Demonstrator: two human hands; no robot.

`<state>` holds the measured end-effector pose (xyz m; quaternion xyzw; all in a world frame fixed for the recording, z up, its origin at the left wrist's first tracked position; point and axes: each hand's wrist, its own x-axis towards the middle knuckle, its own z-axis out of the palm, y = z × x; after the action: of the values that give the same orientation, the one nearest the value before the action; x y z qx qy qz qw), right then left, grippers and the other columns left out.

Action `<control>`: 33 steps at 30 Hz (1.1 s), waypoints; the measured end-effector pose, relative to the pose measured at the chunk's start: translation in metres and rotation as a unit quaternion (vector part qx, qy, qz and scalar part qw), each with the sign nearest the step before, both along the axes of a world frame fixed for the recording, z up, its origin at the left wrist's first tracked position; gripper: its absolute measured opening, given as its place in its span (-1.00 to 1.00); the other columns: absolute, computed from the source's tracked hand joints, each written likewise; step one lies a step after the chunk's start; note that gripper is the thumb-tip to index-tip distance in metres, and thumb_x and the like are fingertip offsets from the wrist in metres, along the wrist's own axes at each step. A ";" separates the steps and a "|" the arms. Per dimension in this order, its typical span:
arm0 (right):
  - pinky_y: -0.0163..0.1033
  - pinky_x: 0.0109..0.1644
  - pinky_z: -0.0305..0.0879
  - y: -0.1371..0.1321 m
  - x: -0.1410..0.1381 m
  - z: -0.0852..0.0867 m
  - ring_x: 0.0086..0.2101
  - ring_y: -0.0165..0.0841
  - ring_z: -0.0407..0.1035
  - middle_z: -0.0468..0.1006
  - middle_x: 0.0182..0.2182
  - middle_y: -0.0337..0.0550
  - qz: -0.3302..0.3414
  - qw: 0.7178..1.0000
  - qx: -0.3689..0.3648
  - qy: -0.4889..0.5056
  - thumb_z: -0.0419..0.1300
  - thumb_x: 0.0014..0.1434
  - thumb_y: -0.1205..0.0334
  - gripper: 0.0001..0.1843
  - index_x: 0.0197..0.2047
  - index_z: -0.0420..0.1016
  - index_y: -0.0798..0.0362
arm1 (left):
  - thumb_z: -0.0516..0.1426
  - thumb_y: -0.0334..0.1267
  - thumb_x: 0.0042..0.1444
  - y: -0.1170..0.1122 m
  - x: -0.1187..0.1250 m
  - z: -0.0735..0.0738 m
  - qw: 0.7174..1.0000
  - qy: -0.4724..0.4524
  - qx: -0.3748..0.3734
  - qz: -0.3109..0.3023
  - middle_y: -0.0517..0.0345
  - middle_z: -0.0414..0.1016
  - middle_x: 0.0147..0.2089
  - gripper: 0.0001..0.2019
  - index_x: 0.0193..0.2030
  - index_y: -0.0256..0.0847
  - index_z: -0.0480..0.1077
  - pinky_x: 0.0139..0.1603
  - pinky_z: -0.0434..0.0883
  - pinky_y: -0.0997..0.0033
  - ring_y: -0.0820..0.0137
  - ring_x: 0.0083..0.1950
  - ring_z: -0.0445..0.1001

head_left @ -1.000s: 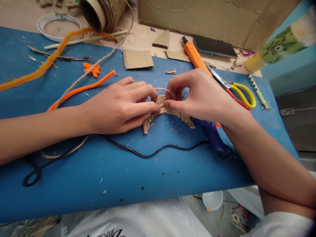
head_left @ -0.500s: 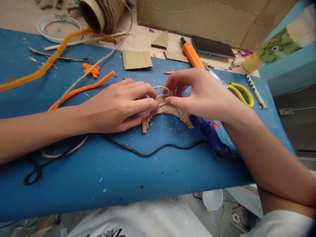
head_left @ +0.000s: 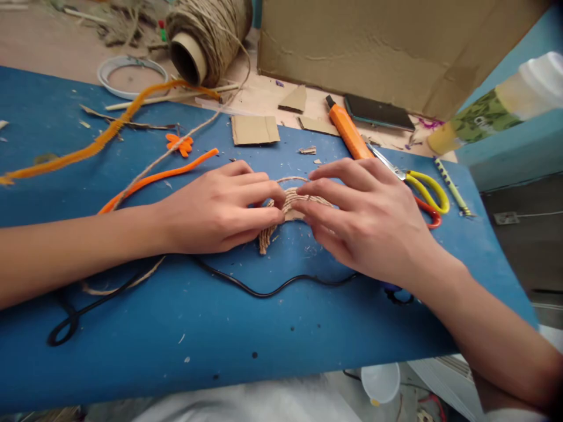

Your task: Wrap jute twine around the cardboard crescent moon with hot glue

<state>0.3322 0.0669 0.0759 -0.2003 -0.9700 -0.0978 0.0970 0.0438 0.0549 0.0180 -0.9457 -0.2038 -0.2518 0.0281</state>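
Note:
A small cardboard arch [head_left: 294, 215] lies on the blue tabletop, its upper face covered with rows of jute twine [head_left: 292, 200]. My left hand [head_left: 224, 205] is closed on the arch's left side, fingertips pressed to the rows. From the right, my right hand [head_left: 373, 223] curls over the other end, its fingertips on the twine and thumb lower down, hiding that end. Between both hands a loose strand [head_left: 290, 179] bows just above the top row. The glue gun is mostly under my right hand; its black cord [head_left: 264, 293] runs left.
Behind stand a twine spool [head_left: 211, 41], a white ring [head_left: 132, 94] and a cardboard box [head_left: 373, 53]. Cardboard scraps [head_left: 255, 130], an orange cutter [head_left: 349, 129], yellow-handled scissors [head_left: 428, 190], a phone [head_left: 378, 111] and a bottle [head_left: 488, 111] lie or stand near. Orange pipe cleaners [head_left: 97, 143] sit left.
My right hand has turned palm down and come lower over the arch's right end, covering it and most of the glue gun. My left hand stays on the left side. The view has shifted slightly.

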 end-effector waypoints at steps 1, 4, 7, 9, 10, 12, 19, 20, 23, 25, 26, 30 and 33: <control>0.12 0.23 0.41 0.000 0.001 -0.001 0.17 -0.04 0.62 0.84 0.06 -0.06 0.008 1.000 0.006 -0.005 0.15 0.64 0.33 -0.69 0.20 0.73 0.03 | 0.02 -0.28 0.71 0.000 0.000 0.000 1.000 -0.001 -0.001 0.000 0.02 0.76 0.12 -0.76 0.05 -0.11 0.51 0.03 0.39 0.11 0.25 -0.01 0.66; 0.14 0.29 0.39 0.000 0.003 0.000 0.13 -0.07 0.65 0.85 0.06 -0.06 0.025 1.000 0.000 -0.013 0.18 0.62 0.36 -0.71 0.22 0.71 0.08 | 0.02 -0.29 0.71 -0.001 0.000 -0.001 1.000 -0.005 -0.002 0.001 0.03 0.76 0.12 -0.77 0.06 -0.12 0.51 0.04 0.40 0.11 0.25 -0.01 0.66; 0.15 0.32 0.35 0.001 0.005 0.000 0.14 -0.08 0.65 0.84 0.09 -0.07 0.026 0.999 -0.013 -0.018 0.18 0.62 0.37 -0.71 0.21 0.71 0.08 | 0.03 -0.30 0.69 -0.001 0.000 0.000 1.000 -0.007 -0.008 -0.001 0.01 0.76 0.11 -0.79 0.07 -0.13 0.51 0.03 0.40 0.10 0.25 -0.02 0.67; 0.15 0.33 0.34 0.003 0.005 -0.001 0.14 -0.09 0.64 0.84 0.09 -0.09 0.025 0.999 -0.014 -0.022 0.17 0.63 0.36 -0.71 0.21 0.71 0.05 | 0.04 -0.32 0.69 0.000 0.000 0.000 1.000 -0.007 -0.010 -0.006 -0.01 0.76 0.11 -0.80 0.07 -0.15 0.51 0.02 0.40 0.09 0.24 -0.02 0.66; 0.15 0.33 0.34 0.004 0.005 -0.001 0.14 -0.09 0.64 0.83 0.09 -0.09 0.025 0.999 -0.016 -0.025 0.16 0.64 0.35 -0.71 0.21 0.71 0.05 | 0.05 -0.32 0.68 0.000 0.000 0.001 1.000 -0.007 -0.011 -0.008 -0.03 0.76 0.12 -0.81 0.07 -0.16 0.51 0.02 0.39 0.09 0.23 -0.02 0.66; 0.15 0.34 0.34 0.006 0.005 -0.003 0.13 -0.09 0.63 0.82 0.09 -0.09 0.024 0.999 -0.020 -0.026 0.14 0.65 0.34 -0.69 0.22 0.71 0.04 | 0.06 -0.33 0.68 0.000 0.000 0.001 1.000 -0.007 -0.012 -0.009 -0.04 0.75 0.12 -0.81 0.06 -0.15 0.50 0.01 0.38 0.09 0.23 -0.02 0.65; 0.18 0.37 0.34 0.006 0.004 -0.004 0.10 -0.12 0.61 0.81 0.09 -0.10 0.015 0.999 -0.016 -0.044 0.10 0.67 0.33 -0.67 0.22 0.70 -0.01 | 0.07 -0.35 0.66 0.001 0.000 -0.001 1.000 -0.004 -0.010 -0.011 -0.09 0.74 0.12 -0.83 0.10 -0.20 0.51 0.02 0.40 0.07 0.18 -0.01 0.63; 0.18 0.38 0.35 0.005 0.003 -0.004 0.10 -0.13 0.61 0.82 0.09 -0.10 0.016 0.999 -0.012 -0.047 0.10 0.67 0.33 -0.67 0.22 0.70 0.00 | 0.07 -0.34 0.66 0.001 0.000 -0.001 1.000 -0.003 -0.011 -0.007 -0.08 0.74 0.13 -0.83 0.13 -0.19 0.51 0.03 0.39 0.07 0.18 0.00 0.64; 0.19 0.39 0.37 0.003 0.001 -0.005 0.08 -0.13 0.62 0.82 0.09 -0.09 0.015 0.999 -0.003 -0.049 0.09 0.68 0.32 -0.68 0.17 0.70 0.01 | 0.06 -0.30 0.67 0.000 0.000 -0.001 1.000 -0.001 -0.019 0.004 -0.06 0.74 0.15 -0.80 0.19 -0.14 0.52 0.02 0.38 0.08 0.18 0.03 0.65; 0.19 0.42 0.36 0.003 0.002 -0.005 0.09 -0.14 0.63 0.83 0.09 -0.11 0.011 0.999 -0.007 -0.042 0.09 0.67 0.33 -0.69 0.13 0.70 -0.01 | 0.05 -0.28 0.68 0.000 0.000 -0.001 1.000 0.003 -0.020 0.007 -0.06 0.74 0.16 -0.79 0.19 -0.13 0.53 0.01 0.37 0.09 0.18 0.04 0.65; 0.19 0.44 0.34 0.004 0.003 -0.005 0.10 -0.15 0.63 0.84 0.08 -0.13 0.010 0.999 -0.016 -0.034 0.09 0.67 0.33 -0.69 0.13 0.69 -0.02 | 0.05 -0.28 0.68 0.000 0.000 0.000 1.000 0.006 -0.019 0.008 -0.05 0.74 0.16 -0.79 0.19 -0.13 0.53 0.01 0.37 0.08 0.17 0.04 0.65; 0.14 0.46 0.32 0.007 0.010 0.004 0.09 -0.19 0.67 0.86 0.04 -0.19 -0.004 0.997 -0.064 0.037 0.13 0.64 0.30 -0.72 0.18 0.67 -0.09 | 0.07 -0.31 0.65 0.001 0.000 0.000 1.000 0.008 -0.012 0.005 -0.07 0.74 0.16 -0.80 0.16 -0.17 0.54 0.00 0.38 0.08 0.16 0.03 0.64; 0.13 0.36 0.35 0.008 0.015 0.012 -0.01 -0.20 0.67 0.87 0.02 -0.22 -0.034 0.994 -0.071 0.082 0.17 0.62 0.25 -0.76 0.09 0.70 -0.12 | 0.09 -0.35 0.62 0.001 0.000 0.001 1.000 0.009 -0.008 0.002 -0.08 0.74 0.15 -0.80 0.17 -0.21 0.54 -0.02 0.40 0.07 0.16 0.00 0.63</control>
<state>0.3473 0.0745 0.0883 -0.2467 -0.9560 -0.0149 0.1578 0.0443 0.0561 0.0185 -0.9477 -0.2072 -0.2416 0.0229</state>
